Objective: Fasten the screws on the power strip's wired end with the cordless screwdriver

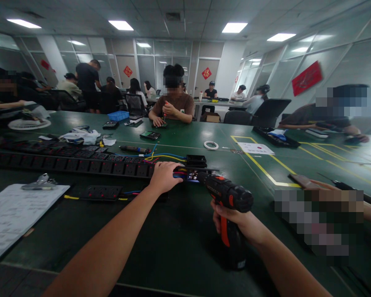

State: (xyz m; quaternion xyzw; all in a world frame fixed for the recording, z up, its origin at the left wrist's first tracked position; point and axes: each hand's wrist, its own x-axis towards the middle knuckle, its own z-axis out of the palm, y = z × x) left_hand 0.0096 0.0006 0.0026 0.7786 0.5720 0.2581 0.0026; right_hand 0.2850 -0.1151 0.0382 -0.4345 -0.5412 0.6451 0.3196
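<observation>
My right hand (235, 218) is wrapped around the handle of a black and orange cordless drill (227, 193). The drill's nose points left and away, toward a small lit circuit board (192, 176) at the open end of a long black power strip (95, 166). Across that strip's right end lies my left hand (165, 176), closed on it; its fingertips are partly hidden. Coloured wires show beside the fingers. In front of the strip rests a short black socket section (100, 192) with yellow, blue and red leads. Whether the drill's tip touches the board I cannot tell.
A clipboard with papers (24, 206) lies at the left. Beyond the strips are a dark pen-shaped tool (134, 149), a white tape ring (210, 144) and a blue basket (118, 116). A co-worker (173, 103) sits opposite; another person's hand (321, 185) is at the right.
</observation>
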